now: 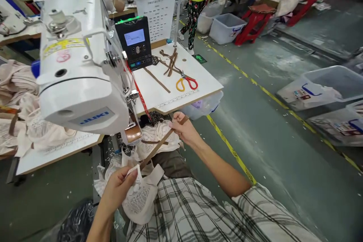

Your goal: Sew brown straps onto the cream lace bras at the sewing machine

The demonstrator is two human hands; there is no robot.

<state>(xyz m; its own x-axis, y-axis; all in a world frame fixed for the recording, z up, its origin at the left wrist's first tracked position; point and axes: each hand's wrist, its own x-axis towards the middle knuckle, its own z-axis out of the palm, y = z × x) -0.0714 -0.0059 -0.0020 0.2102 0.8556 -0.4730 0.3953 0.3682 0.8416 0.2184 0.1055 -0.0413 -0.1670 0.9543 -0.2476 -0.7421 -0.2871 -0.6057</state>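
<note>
My left hand (118, 186) pinches the edge of a cream lace bra (140, 200), which hangs over my lap. From that edge a narrow brown strip (157, 147) stretches up to my right hand (183, 126), whose thumb and fingers are closed on its far part. A short end of the strip sticks out past the right hand. More cream lace pieces (154, 132) lie on my lap beneath the strip, one with a brown strip across it. Just left of the strip is the head of a white sewing machine (82, 94); its needle area is partly hidden.
On the white table (153, 100) lie scissors (185, 82) with red and yellow handles and several brown strips (171, 62). A control panel (134, 43) stands behind. Cream garments (42, 128) are heaped at left. Plastic bins (227, 28) and another person (198, 3) are beyond the table.
</note>
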